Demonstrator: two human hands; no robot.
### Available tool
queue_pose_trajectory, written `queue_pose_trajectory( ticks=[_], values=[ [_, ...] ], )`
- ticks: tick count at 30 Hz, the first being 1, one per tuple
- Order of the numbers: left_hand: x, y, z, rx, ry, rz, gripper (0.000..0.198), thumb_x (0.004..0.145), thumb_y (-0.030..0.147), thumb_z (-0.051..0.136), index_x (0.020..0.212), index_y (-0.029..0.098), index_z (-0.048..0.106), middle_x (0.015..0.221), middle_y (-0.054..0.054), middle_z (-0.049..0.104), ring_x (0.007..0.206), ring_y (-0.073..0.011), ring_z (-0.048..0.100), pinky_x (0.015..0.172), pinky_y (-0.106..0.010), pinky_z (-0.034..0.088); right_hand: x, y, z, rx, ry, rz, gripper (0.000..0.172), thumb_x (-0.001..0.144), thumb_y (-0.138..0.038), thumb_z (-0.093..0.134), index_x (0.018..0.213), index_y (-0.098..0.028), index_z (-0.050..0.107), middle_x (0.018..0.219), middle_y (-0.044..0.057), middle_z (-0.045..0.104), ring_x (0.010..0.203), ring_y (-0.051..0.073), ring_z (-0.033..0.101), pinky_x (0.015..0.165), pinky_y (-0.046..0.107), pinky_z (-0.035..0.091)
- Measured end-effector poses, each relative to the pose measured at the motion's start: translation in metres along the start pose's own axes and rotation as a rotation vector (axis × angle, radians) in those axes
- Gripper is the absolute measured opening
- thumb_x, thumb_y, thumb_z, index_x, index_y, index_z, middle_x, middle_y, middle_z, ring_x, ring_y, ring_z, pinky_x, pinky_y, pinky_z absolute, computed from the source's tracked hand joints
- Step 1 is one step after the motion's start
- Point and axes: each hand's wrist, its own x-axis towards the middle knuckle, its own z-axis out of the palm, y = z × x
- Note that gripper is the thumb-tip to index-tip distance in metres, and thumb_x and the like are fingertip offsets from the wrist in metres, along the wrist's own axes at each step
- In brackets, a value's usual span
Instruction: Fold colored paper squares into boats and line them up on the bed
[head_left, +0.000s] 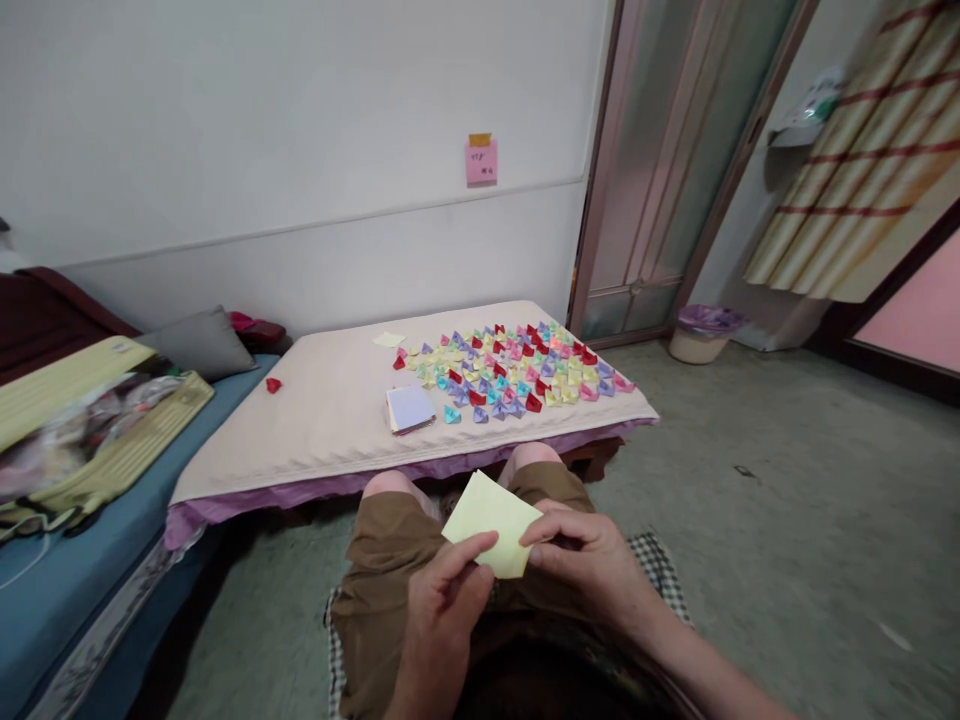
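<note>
A pale yellow sheet of paper [491, 515] is held above my lap, its corners turned diamond-wise; a second edge shows at its top, so it may be folded or doubled. My left hand [450, 600] pinches its lower left side between thumb and fingers. At the right side, my right hand [585, 555] grips it near the corner. On the low table in front lie many small folded paper boats [499, 370] in red, yellow, purple, blue, pink and green. Left of them sits a stack of square paper [410, 409] with a lilac sheet on top.
The low table [300, 430] wears a cream cover. On it are pale yellow paper [388, 340] and a red folded piece [273, 385]. A blue bed [90, 590] with an open yellow case [112, 450] stands left. A lined bin [701, 335] is at right; a pink note [481, 163] hangs on the wall.
</note>
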Motion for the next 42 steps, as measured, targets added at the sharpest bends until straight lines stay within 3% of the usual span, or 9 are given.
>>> queue_pose_trajectory(
  ticks=[8, 11, 14, 18, 28, 31, 36, 42],
  values=[
    [0.005, -0.011, 0.002, -0.123, 0.084, -0.103, 0.025, 0.071, 0.028, 0.067, 0.092, 0.018, 0.075, 0.070, -0.003, 0.066, 0.064, -0.0142, 0.055, 0.060, -0.023, 0.044, -0.007, -0.013, -0.010, -0.069, -0.184, 0.092, 0.022, 0.070, -0.021, 0.073, 0.092, -0.023, 0.074, 0.091, 0.002, 0.070, 0.082, 0.017, 0.063, 0.074, 0.024, 0.047],
    [0.004, -0.010, 0.008, -0.245, 0.110, -0.134, 0.029, 0.066, 0.026, 0.071, 0.093, 0.017, 0.075, 0.058, 0.001, 0.058, 0.055, -0.0102, 0.048, 0.053, -0.020, 0.040, -0.009, -0.011, -0.003, -0.047, -0.212, 0.102, 0.017, 0.072, -0.024, 0.071, 0.088, -0.022, 0.075, 0.086, 0.002, 0.073, 0.076, 0.016, 0.063, 0.069, 0.023, 0.047],
    [0.003, -0.007, 0.012, -0.340, 0.160, -0.146, 0.034, 0.062, 0.026, 0.073, 0.094, 0.017, 0.074, 0.055, 0.003, 0.054, 0.052, -0.0087, 0.045, 0.051, -0.019, 0.038, -0.009, -0.006, 0.004, -0.049, -0.126, 0.049, 0.009, 0.071, -0.025, 0.071, 0.077, -0.021, 0.076, 0.073, 0.001, 0.072, 0.067, 0.014, 0.061, 0.065, 0.021, 0.046],
    [0.004, -0.005, 0.011, -0.248, 0.166, -0.138, 0.033, 0.063, 0.026, 0.072, 0.095, 0.016, 0.075, 0.055, 0.003, 0.053, 0.052, -0.0087, 0.044, 0.051, -0.019, 0.037, -0.006, -0.004, 0.010, -0.061, -0.025, 0.057, 0.006, 0.068, -0.025, 0.072, 0.069, -0.019, 0.075, 0.065, 0.000, 0.067, 0.062, 0.013, 0.056, 0.060, 0.021, 0.042],
    [0.002, 0.011, 0.011, -0.032, 0.190, -0.142, 0.032, 0.064, 0.026, 0.070, 0.093, 0.014, 0.075, 0.047, 0.004, 0.051, 0.046, -0.0086, 0.041, 0.045, -0.019, 0.036, -0.006, 0.000, 0.030, -0.075, 0.219, 0.181, 0.026, 0.068, -0.036, 0.068, 0.057, -0.015, 0.059, 0.050, -0.005, 0.044, 0.050, 0.009, 0.034, 0.046, 0.021, 0.027],
    [0.000, 0.010, 0.011, -0.062, 0.141, -0.101, 0.030, 0.067, 0.025, 0.068, 0.095, 0.016, 0.073, 0.051, 0.003, 0.055, 0.048, -0.0098, 0.047, 0.047, -0.019, 0.040, -0.007, 0.001, 0.031, -0.098, 0.240, 0.150, 0.026, 0.071, -0.037, 0.067, 0.059, -0.015, 0.057, 0.052, -0.004, 0.046, 0.050, 0.009, 0.035, 0.047, 0.021, 0.028],
    [-0.001, 0.000, 0.015, -0.249, 0.029, 0.022, 0.022, 0.066, 0.020, 0.071, 0.088, 0.019, 0.070, 0.086, -0.005, 0.068, 0.078, -0.0192, 0.064, 0.071, -0.028, 0.052, -0.007, -0.006, 0.029, -0.072, 0.228, 0.130, 0.025, 0.072, -0.038, 0.065, 0.061, -0.016, 0.058, 0.054, -0.003, 0.052, 0.051, 0.010, 0.040, 0.048, 0.022, 0.031],
    [0.001, -0.004, 0.014, -0.004, 0.107, 0.087, 0.008, 0.070, 0.025, 0.069, 0.076, 0.020, 0.072, 0.069, -0.001, 0.063, 0.061, -0.0131, 0.057, 0.056, -0.021, 0.046, -0.005, -0.008, 0.029, -0.063, 0.217, 0.132, 0.026, 0.069, -0.038, 0.067, 0.058, -0.017, 0.057, 0.052, -0.005, 0.043, 0.051, 0.010, 0.034, 0.048, 0.022, 0.028]
  ],
)
